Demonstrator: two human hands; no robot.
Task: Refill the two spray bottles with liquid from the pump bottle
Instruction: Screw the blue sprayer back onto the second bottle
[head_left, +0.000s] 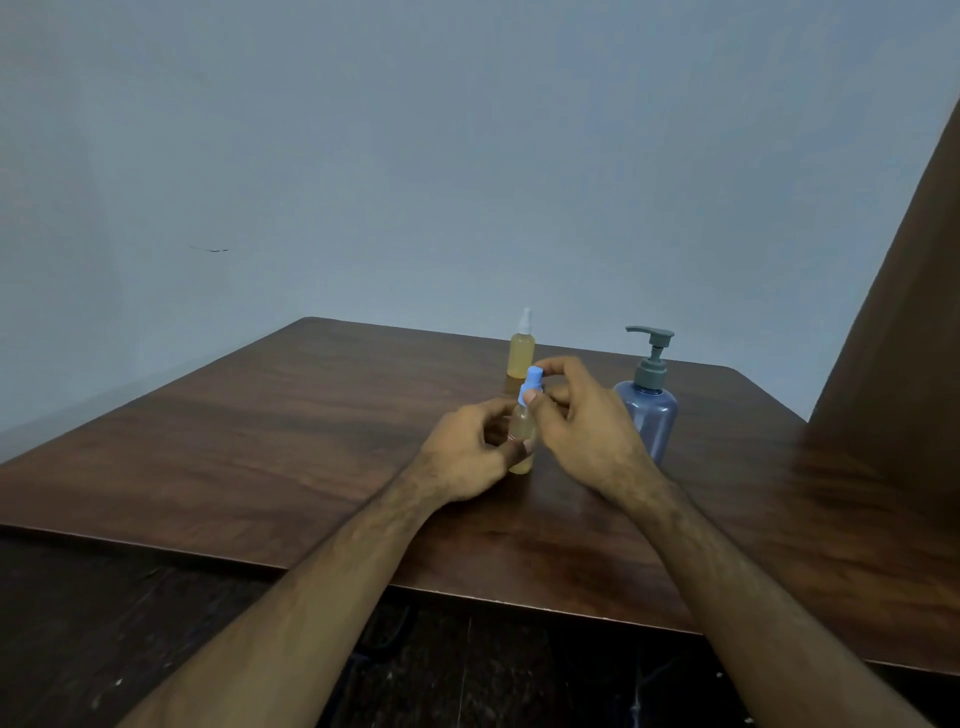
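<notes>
Head view, near spray bottle: standing upright on the tabletop, about mid-table, between the two hands; yellowish liquid visible in the clear body, level hard to read behind the fingers.
Head view, blue cap: on top of the near spray bottle; whether screwed tight or loose cannot be told.
Head view, left hand: curled round the lower body of the near spray bottle, steadying it.
Head view, right hand: thumb and fingertips pinching the blue cap from the right, wrist raised off the tabletop.
Head view, far spray bottle: upright further back, just behind the near one, white nozzle on, filled with yellow-orange liquid almost to the shoulder; untouched by either hand.
Head view, pump bottle: upright to the right of the right hand, grey pump head fitted, bluish translucent body; not gripped.
Progress, judged: far spray bottle looks full and closed, so probably done; near one either being opened for filling or being closed after it, not decidable from this view.
Left to do, judged: at the least, settling the blue cap; possibly a whole fill from the pump bottle.
</notes>
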